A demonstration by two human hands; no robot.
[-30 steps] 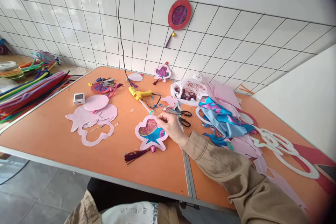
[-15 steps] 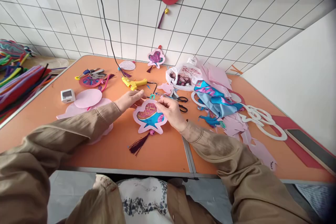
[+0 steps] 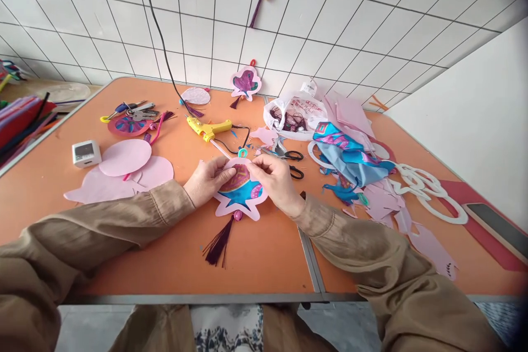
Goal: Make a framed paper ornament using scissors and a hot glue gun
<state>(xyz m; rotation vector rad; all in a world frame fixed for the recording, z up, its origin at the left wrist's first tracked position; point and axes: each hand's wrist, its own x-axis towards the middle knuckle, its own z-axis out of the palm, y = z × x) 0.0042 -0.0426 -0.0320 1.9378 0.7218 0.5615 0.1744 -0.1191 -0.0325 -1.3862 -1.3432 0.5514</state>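
A pink-edged ornament with blue and patterned fabric in its middle is held just above the orange table. My left hand pinches its upper left edge, thumb on the front. My right hand grips the upper right edge between thumb and fingers. A teal loop sticks up from the ornament's top between the hands. From its bottom hang a pink bead and a dark purple tassel. Behind the hands lies a yellow glue gun.
Scissors, a plastic bag, blue fabric and pink scraps lie to the right. Left are a white charger, pink paper ovals and keys. Another ornament leans on the tiled wall.
My left hand has closed on the ornament's left edge; before, it was beside it with the fingers apart. The view has shifted, and the table appears a little closer.
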